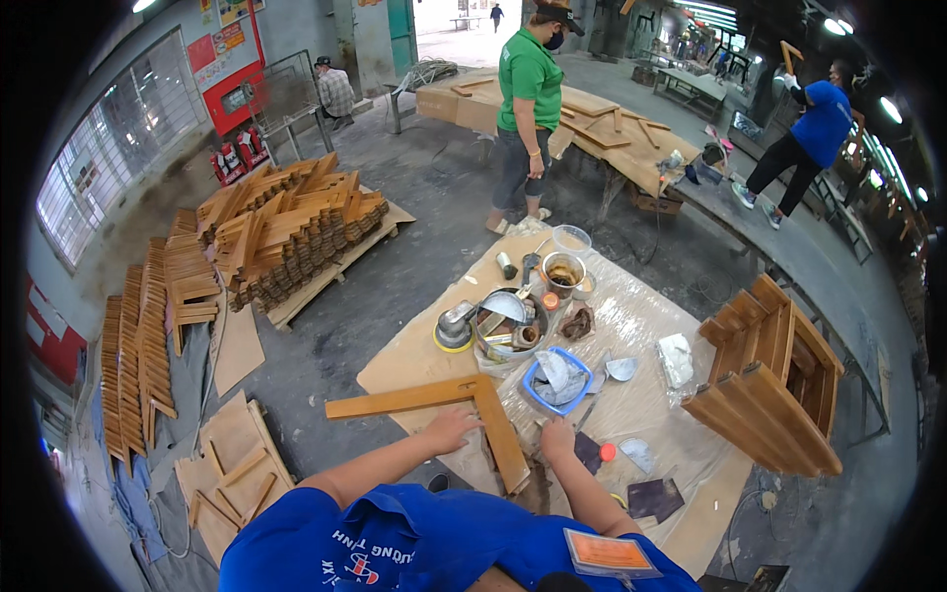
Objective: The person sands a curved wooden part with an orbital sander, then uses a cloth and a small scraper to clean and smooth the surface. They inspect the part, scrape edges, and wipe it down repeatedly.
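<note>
Two bare hands at a tabletop (409,367) covered in brown board and clear plastic. An L-shaped, orange-brown wooden frame piece (400,400) lies at its near left part, one leg pointing left, the other toward the wearer. The left hand (452,431) is placed at the inner corner of this piece, fingers partly extended; whether its grip bears on the wood cannot be told. The right hand (558,434) is curled just beside a blue-rimmed plastic tub (541,401); the contents of its grip cannot be discerned. Beyond: a grey sander with a yellow-edged pad (455,328). Right: a slatted brown wooden assembly (769,409).
</note>
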A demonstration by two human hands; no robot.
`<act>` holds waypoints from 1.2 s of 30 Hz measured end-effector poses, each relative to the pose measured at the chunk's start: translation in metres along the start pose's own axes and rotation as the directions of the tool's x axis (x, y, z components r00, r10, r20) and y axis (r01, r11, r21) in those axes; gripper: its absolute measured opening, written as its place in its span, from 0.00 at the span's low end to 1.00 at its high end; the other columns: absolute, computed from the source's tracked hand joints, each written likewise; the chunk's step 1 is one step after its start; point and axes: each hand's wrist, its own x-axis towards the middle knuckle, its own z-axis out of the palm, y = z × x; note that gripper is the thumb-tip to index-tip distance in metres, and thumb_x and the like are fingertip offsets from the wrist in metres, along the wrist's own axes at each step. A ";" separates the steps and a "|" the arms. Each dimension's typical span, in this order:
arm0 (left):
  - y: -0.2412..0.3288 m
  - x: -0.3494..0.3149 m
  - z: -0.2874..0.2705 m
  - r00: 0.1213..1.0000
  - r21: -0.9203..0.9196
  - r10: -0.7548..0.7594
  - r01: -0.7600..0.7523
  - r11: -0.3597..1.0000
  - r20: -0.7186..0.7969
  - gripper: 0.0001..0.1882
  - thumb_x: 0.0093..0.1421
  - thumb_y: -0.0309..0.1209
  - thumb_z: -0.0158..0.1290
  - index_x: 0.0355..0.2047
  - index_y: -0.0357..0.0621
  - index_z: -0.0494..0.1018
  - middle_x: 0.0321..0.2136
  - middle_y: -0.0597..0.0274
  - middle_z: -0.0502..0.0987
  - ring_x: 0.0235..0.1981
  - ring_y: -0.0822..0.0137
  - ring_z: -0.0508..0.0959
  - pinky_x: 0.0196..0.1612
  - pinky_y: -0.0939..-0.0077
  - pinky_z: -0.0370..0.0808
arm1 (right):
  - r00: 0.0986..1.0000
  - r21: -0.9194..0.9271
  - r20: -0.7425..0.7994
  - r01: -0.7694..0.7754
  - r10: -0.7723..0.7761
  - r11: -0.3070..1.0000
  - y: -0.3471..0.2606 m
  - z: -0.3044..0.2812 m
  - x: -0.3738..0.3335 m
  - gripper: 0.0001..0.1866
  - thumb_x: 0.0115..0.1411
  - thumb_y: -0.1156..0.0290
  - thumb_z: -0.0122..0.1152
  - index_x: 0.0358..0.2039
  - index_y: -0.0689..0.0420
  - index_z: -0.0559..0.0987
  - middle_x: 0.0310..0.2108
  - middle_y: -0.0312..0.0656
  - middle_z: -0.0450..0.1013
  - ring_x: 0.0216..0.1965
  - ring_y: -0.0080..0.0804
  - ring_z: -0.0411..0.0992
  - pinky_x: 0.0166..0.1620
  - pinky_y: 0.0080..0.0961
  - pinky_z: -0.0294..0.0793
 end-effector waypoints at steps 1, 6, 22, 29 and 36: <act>0.007 0.012 0.004 0.994 0.091 0.105 -0.104 0.990 -0.006 0.29 0.50 0.32 0.57 0.54 0.53 0.68 0.54 0.52 0.67 0.57 0.48 0.65 0.57 0.57 0.65 | 1.000 0.011 -0.015 -0.007 0.007 1.000 -0.002 -0.004 -0.002 0.07 0.53 0.72 0.55 0.32 0.58 0.78 0.38 0.48 0.73 0.42 0.47 0.71 0.45 0.40 0.72; 0.020 0.051 0.031 0.975 0.252 0.221 -0.220 0.942 0.028 0.25 0.57 0.31 0.48 0.57 0.58 0.65 0.56 0.50 0.63 0.60 0.43 0.60 0.59 0.43 0.59 | 0.983 0.212 -0.124 -0.104 0.132 0.972 -0.005 -0.019 -0.014 0.07 0.52 0.71 0.56 0.30 0.59 0.78 0.35 0.50 0.74 0.42 0.49 0.72 0.43 0.41 0.73; 0.011 0.059 -0.025 0.865 0.168 0.461 -0.493 0.853 0.197 0.38 0.39 0.32 0.68 0.53 0.55 0.65 0.51 0.65 0.67 0.58 0.60 0.65 0.55 0.41 0.61 | 0.777 0.830 0.524 -0.558 0.348 -0.004 -0.013 0.027 -0.070 0.11 0.56 0.68 0.54 0.36 0.59 0.78 0.28 0.41 0.75 0.26 0.30 0.73 0.30 0.27 0.74; 0.001 0.050 -0.032 0.853 -0.003 0.506 -0.510 0.860 0.124 0.37 0.39 0.28 0.66 0.53 0.53 0.65 0.51 0.62 0.67 0.57 0.56 0.65 0.54 0.51 0.65 | 0.908 0.625 0.184 -0.404 0.377 0.668 -0.057 0.038 -0.058 0.21 0.53 0.58 0.60 0.43 0.58 0.78 0.39 0.53 0.77 0.43 0.50 0.75 0.45 0.41 0.73; -0.016 0.049 -0.020 0.846 -0.022 0.512 -0.515 0.857 0.148 0.38 0.37 0.28 0.67 0.51 0.51 0.66 0.50 0.58 0.67 0.55 0.53 0.66 0.51 0.55 0.68 | 0.823 0.539 0.036 -0.493 0.567 0.683 -0.066 0.017 -0.067 0.15 0.47 0.66 0.59 0.34 0.60 0.79 0.35 0.57 0.75 0.40 0.56 0.73 0.44 0.45 0.73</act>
